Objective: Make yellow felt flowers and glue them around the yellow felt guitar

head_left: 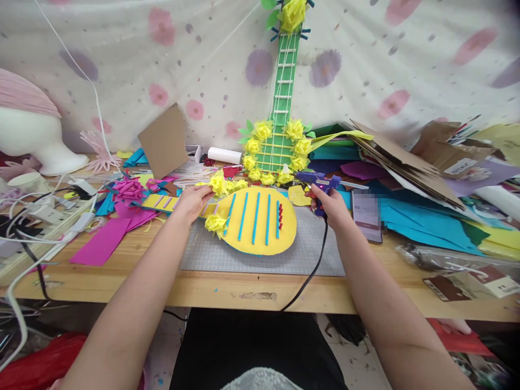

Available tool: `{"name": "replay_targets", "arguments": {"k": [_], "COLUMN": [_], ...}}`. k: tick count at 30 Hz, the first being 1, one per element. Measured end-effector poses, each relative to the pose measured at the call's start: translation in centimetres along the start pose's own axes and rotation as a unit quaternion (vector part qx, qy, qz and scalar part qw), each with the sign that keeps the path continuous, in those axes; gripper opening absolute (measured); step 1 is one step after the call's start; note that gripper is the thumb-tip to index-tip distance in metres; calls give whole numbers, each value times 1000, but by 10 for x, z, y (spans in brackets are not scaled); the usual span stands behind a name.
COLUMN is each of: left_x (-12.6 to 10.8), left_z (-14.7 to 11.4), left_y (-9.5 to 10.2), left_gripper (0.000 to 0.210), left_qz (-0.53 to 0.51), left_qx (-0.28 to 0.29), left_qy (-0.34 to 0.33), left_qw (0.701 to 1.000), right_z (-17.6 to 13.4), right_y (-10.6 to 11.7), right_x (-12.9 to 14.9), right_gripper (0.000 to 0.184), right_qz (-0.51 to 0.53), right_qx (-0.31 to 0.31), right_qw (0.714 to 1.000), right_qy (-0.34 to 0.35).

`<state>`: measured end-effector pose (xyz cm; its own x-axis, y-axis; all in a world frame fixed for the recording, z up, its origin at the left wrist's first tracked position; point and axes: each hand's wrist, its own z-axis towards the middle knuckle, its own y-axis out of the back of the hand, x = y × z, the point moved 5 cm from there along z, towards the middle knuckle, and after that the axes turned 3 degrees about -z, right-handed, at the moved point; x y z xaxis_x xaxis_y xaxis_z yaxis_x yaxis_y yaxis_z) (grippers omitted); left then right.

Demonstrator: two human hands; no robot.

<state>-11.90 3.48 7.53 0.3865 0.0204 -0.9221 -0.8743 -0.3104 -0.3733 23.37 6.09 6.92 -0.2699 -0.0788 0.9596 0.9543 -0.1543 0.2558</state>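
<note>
My left hand is closed, its fingertips at the edge of a yellow paper flower above the neck of a paper-craft lute. The lute's rounded yellow body lies flat on a grey cutting mat, with blue strips across it and short red pieces at its right end. Another yellow flower sits at the near side where neck meets body. My right hand is wrapped round a blue glue gun, its nozzle pointing left and its black cord hanging over the table edge.
Behind stands a green paper instrument ringed with yellow flowers. A phone and blue sheets lie to the right, below stacked cardboard. At left are magenta paper, white cables and a foam head.
</note>
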Motion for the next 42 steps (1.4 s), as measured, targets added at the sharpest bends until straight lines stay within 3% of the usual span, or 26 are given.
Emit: {"name": "replay_targets", "arguments": {"k": [2,4,9,18,42], "left_x": [1,4,10,17,16], "left_z": [0,0,-1,7,-1], "left_y": [-9,-19,-30,-26,-31], "left_gripper": [7,11,17,16,33], "left_qz": [2,-5,-34,-54,-93], "left_qx": [31,58,87,87,72], "left_qy": [25,61,127,143,182], "left_qw": [999,996,987,984,976], "right_z": [-5,-10,-20,-18,-9], "right_y": [-16,-31,-66,-92,-94], "right_x": [18,36,61,62,58], "right_gripper": [40,42,45,46,50], "right_qz": [11,16,7,-19,-62], "right_qx": [98,155,225,228,211], "right_qw": [995,987,974,972,973], "right_qy": [10,29,35,51,64]}}
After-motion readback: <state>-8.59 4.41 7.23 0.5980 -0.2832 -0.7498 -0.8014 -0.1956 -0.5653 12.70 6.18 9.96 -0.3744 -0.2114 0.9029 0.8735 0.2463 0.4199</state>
